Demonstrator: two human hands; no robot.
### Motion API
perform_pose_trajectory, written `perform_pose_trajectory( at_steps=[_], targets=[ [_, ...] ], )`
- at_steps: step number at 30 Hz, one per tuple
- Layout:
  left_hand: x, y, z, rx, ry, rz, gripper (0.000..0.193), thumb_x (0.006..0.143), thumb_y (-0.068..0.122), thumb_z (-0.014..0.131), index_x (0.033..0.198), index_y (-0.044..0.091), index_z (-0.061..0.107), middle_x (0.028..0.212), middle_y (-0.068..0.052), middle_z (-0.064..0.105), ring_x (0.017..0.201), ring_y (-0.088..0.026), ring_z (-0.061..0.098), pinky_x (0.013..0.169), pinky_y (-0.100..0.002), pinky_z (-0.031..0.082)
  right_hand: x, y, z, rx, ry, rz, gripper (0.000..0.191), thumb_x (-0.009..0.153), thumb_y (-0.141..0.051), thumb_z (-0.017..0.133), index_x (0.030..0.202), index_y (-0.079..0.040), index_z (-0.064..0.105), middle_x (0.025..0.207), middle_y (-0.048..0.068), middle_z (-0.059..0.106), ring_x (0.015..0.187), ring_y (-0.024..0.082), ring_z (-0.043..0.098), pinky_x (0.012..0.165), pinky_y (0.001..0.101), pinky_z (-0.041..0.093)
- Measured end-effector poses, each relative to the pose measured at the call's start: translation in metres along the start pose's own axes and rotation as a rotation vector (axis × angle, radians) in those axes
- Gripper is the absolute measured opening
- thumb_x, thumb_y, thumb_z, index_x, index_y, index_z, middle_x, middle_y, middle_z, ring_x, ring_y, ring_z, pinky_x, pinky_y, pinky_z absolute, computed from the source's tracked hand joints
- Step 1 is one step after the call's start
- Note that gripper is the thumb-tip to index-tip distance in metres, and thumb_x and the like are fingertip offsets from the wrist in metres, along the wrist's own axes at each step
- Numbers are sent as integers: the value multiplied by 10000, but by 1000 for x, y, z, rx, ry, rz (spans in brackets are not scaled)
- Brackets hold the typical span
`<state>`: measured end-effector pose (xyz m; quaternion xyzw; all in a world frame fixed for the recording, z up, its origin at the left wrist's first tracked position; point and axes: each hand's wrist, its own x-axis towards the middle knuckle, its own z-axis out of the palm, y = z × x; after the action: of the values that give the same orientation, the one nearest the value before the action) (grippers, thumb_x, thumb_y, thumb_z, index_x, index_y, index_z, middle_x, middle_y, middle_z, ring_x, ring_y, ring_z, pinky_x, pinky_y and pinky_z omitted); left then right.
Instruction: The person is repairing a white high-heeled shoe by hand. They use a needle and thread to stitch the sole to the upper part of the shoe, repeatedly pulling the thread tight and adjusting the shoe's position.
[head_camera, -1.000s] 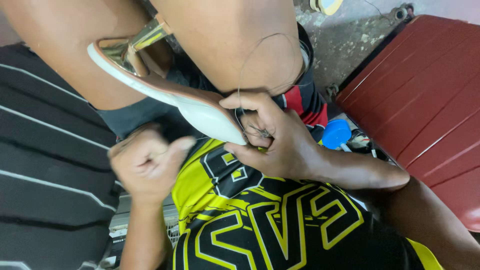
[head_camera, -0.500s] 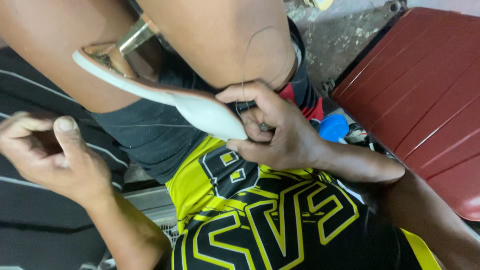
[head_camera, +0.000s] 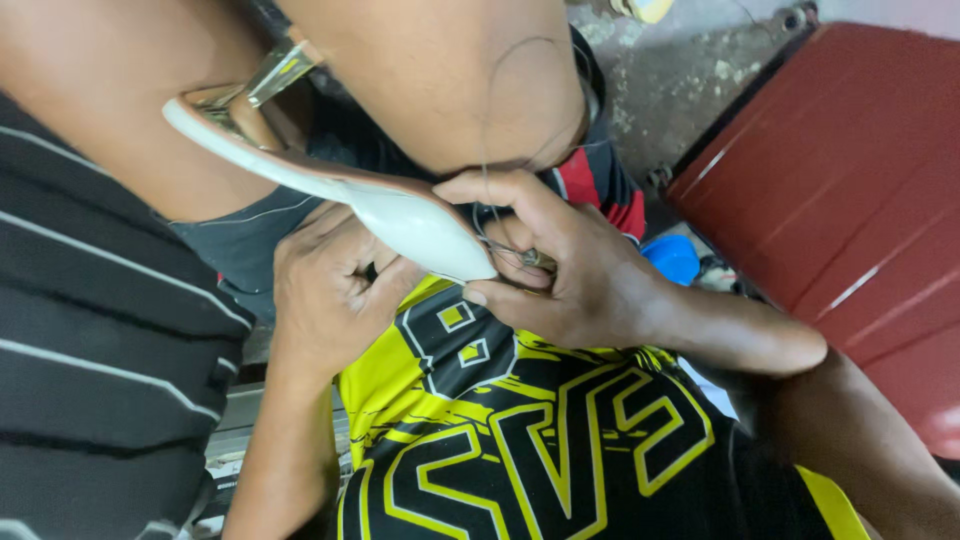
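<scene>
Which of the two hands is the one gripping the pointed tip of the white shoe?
The right hand: its thumb and fingers wrap the white shoe at its pointed tip. The left hand sits curled beneath the sole instead.

My left hand (head_camera: 335, 285) sits curled into a loose fist, knuckles up, fingers folded in toward the palm, its forearm running down and slightly left from the wrist. My right hand (head_camera: 560, 265) lies just beside it to the right, nearly touching, with the index finger stretched out along the top and the thumb reaching leftward below it, the other fingers tucked between them. Its wrist bends back toward the right, the forearm stretching away down to the right.
</scene>
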<state>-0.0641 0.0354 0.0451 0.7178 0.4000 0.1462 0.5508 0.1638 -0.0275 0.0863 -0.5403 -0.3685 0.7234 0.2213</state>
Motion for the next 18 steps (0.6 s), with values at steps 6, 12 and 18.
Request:
perform_pose_trajectory(
  at_steps=[6, 12, 18],
  targets=[
    [-38, -2, -30, 204, 231, -102, 419, 998, 104, 805, 712, 24, 509, 678, -73, 453, 607, -238, 460, 603, -333, 359, 1, 2, -2, -76, 21, -32, 725, 888, -38, 753, 1499, -21, 363, 619, -78, 368, 573, 28, 374, 540, 212, 322],
    [-60, -12, -73, 601, 538, -374, 247, 989, 70, 753, 829, 20, 571, 826, -113, 535, 729, -261, 546, 683, -356, 428, 4, 4, -3, -27, -14, -15, 712, 880, -32, 737, 1490, -3, 372, 632, -77, 401, 579, 19, 397, 544, 207, 316],
    [-38, 14, -45, 478, 450, -29, 74, 932, 10, 693, 996, 21, 659, 1030, -163, 654, 889, -298, 671, 792, -386, 536, 5, -1, -2, -49, -2, 23, 693, 887, -40, 720, 1491, -19, 379, 618, -72, 438, 568, 15, 402, 538, 207, 315]
  ],
)
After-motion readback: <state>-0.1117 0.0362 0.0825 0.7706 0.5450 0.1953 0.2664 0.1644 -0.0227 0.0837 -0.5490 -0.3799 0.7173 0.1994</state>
